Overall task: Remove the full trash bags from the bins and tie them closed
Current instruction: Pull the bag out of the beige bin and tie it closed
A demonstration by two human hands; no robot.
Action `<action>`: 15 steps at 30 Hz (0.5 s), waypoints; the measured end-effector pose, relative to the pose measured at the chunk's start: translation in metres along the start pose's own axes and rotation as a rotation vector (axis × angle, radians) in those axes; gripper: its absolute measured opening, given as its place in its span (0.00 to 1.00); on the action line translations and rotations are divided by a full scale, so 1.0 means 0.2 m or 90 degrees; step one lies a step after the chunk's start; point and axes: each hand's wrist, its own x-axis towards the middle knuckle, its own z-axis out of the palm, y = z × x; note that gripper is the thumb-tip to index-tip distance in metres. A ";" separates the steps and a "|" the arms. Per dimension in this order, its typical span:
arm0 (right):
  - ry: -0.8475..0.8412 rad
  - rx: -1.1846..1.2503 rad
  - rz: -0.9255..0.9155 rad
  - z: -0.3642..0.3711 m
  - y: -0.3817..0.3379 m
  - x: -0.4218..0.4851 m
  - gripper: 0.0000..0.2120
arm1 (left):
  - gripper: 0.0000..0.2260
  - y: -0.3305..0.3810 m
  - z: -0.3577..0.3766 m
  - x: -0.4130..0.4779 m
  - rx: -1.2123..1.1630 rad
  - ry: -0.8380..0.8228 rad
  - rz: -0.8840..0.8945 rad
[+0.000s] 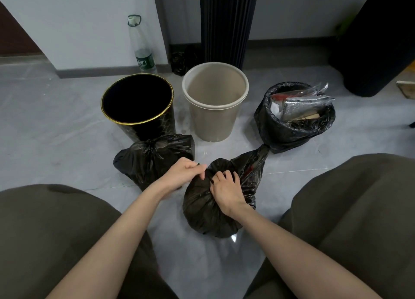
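Two hands on untied trash bag [202,208]: left hand [182,172] pinched a tail, right hand [224,190] clenched the gathered neck. Judged: draw knot tight, low against contents.

A: Is any writing showing anywhere?
B: Only on the clear plastic bottle [142,44] standing by the wall. Its green label [145,61] is carrying a small white-framed mark.
A: Are you managing to read it?
B: No, the characters are coming out too small and blurred to make out.
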 end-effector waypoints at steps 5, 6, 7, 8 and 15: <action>0.065 -0.062 -0.047 0.05 -0.02 -0.01 0.11 | 0.13 -0.04 0.06 0.01 -0.362 0.031 -0.124; 0.065 -0.057 -0.057 0.05 -0.02 -0.01 0.12 | 0.13 -0.05 0.07 0.02 -0.416 0.036 -0.130; 0.064 -0.050 -0.066 0.05 -0.02 -0.02 0.14 | 0.14 -0.05 0.09 0.03 -0.466 0.046 -0.132; 0.056 -0.040 -0.075 0.04 -0.02 -0.02 0.15 | 0.15 -0.05 0.10 0.03 -0.517 0.061 -0.129; -0.061 0.075 -0.130 -0.03 0.05 -0.02 0.25 | 0.14 -0.09 0.13 0.08 -0.420 0.161 -0.086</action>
